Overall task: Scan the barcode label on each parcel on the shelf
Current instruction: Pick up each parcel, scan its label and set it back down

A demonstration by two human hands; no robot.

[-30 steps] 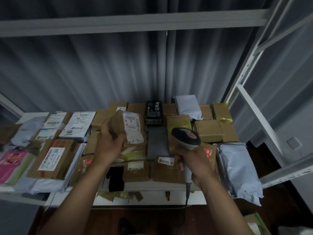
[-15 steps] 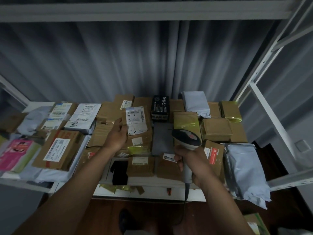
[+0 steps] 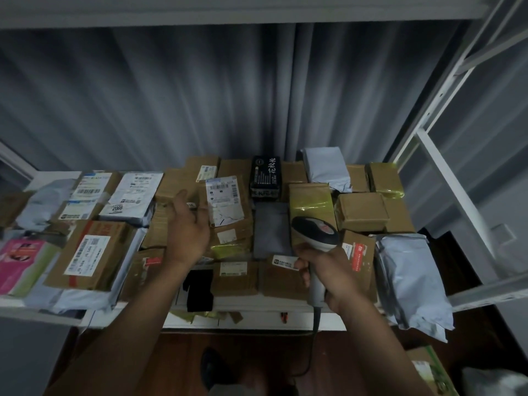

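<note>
The small brown parcel (image 3: 228, 212) with the big white barcode label (image 3: 224, 200) lies flat in the middle of the shelf (image 3: 257, 320), on top of other cardboard boxes, label face up. Its long axis runs from you toward the back curtain, and the label's short barcode strip sits along the right edge, near the black box (image 3: 265, 177). Your left hand (image 3: 187, 228) hovers just left of it, fingers spread and relaxed, gripping nothing; whether the fingertips brush the box beneath cannot be told. Your right hand (image 3: 323, 270) is wrapped round the handle of the scanner (image 3: 314, 232), whose head points forward and slightly left, over the grey pouch (image 3: 271, 230) and gold-taped box (image 3: 311, 201). To do this step well, I judge you should swing the scanner head left so it faces the label squarely, keep your left hand off the print, and hold steady, since the light is dim and glossy tape nearby may glare. Labelled parcels wait at the left, a grey mailer bag (image 3: 411, 281) at the right.
</note>
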